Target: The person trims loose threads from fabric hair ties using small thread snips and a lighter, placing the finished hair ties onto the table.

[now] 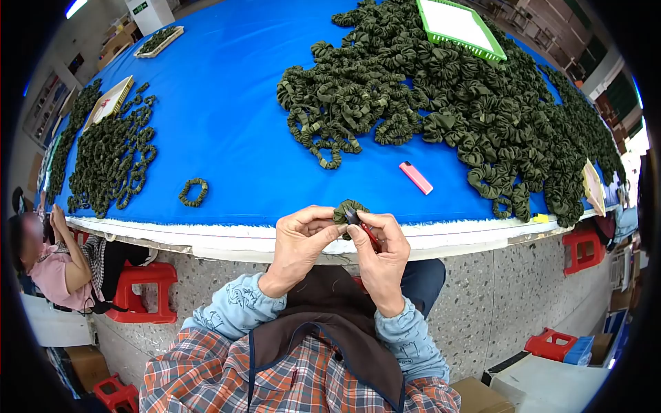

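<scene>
My left hand (pixel 301 241) is closed, pinching a dark green scrunchie (pixel 342 210) just over the table's front edge. In my right hand (pixel 382 258) is a small pair of red-handled snips (pixel 372 238), its dark metal end up against the scrunchie. Fingers hide part of both things. Beyond my hands, a pink lighter (pixel 416 177) lies on the blue table cover (pixel 227 103). One loose scrunchie (pixel 193 193) rests to the left.
A large heap of green scrunchies (pixel 475 103) spreads over the right side, with a green-rimmed tray (pixel 460 43) on it. A smaller heap (pixel 113 155) and a cream tray (pixel 109 103) lie left. A co-worker (pixel 65 265) sits at the left edge near a red stool (pixel 146 292).
</scene>
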The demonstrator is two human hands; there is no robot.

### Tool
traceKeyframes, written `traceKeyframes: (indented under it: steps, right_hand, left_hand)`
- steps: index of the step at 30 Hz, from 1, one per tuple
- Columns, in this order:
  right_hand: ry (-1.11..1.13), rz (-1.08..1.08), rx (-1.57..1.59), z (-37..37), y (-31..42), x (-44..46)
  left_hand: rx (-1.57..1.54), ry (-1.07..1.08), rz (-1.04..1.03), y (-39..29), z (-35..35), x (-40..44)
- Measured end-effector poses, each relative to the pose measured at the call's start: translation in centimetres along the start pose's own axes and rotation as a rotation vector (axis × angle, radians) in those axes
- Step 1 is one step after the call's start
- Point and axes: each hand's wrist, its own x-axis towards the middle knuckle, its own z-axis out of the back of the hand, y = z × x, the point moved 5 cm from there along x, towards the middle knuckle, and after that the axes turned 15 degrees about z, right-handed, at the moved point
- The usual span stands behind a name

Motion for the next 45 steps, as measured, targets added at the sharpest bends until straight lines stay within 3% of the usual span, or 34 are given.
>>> traceKeyframes:
  steps: [7,11,17,21,27,31,36,37,41,45]
  right_hand:
    - [-0.092,0.02,0.066,0.8,-0.3,-1.2]
    - [-0.114,-0.141,0.141,2.3,0.0,-2.0]
    - [-0.04,0.118,-0.046,3.2,0.7,-2.1]
    - [-0.279,-0.072,0.152,5.2,0.4,-2.0]
    - [-0.16,-0.248,0.148,5.6,0.1,-1.0]
    - [0.011,-0.257,0.213,4.4,-1.4,-1.4]
    - [-0.044,-0.181,0.197,4.2,-1.1,-0.3]
    - [-0.04,-0.187,0.199,4.1,-1.2,-0.3]
    - [-0.021,-0.232,0.244,3.5,-2.3,-0.1]
    - [0.011,-0.288,0.271,3.0,-3.0,-0.5]
  left_hand:
    - [0.026,0.02,0.033,0.6,-0.6,-0.7]
    - [0.024,0.0,0.095,1.0,-1.2,-1.2]
    - [0.086,0.071,0.1,1.9,-2.6,-1.2]
    - [0.054,0.054,0.22,1.7,-3.0,-1.1]
    - [-0.016,0.131,0.301,1.6,-3.8,-1.1]
    - [0.343,0.025,0.104,1.5,-2.8,-0.6]
    - [0.8,0.017,0.165,-0.5,-3.1,-1.2]
    - [0.799,0.012,0.17,-0.5,-2.9,-1.1]
    - [0.249,0.187,0.326,0.8,-1.9,-0.4]
    - [0.13,0.169,0.377,1.5,-1.1,-0.2]
